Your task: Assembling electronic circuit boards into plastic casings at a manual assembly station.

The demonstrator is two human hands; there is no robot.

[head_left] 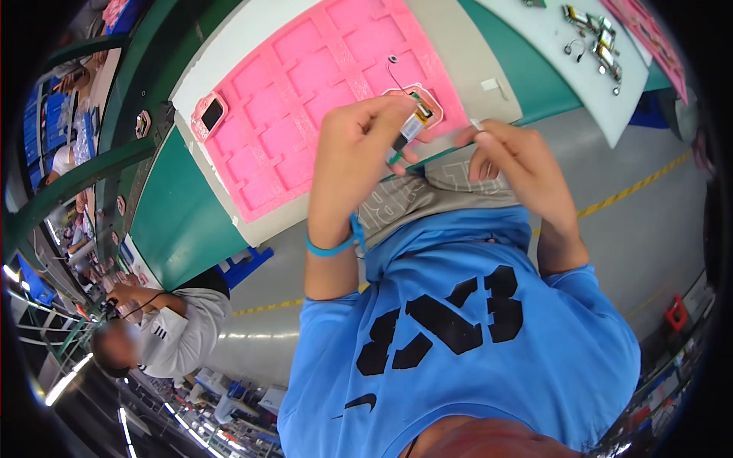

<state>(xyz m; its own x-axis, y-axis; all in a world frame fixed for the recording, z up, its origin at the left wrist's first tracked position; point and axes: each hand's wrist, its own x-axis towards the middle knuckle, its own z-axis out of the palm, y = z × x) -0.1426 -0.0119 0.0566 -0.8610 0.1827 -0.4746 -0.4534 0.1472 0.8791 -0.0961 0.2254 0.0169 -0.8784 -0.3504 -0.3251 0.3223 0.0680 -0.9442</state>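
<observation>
The battery-and-board module is pinched in the left hand, over the near right corner of the pink tray. Just right of the tray, the right hand pinches a small white piece. The step looks like detailed handwork on the module; the next move probably calls for a steady left grip. Under the tray stretches a green tabletop; left of it, a co-worker.
</observation>
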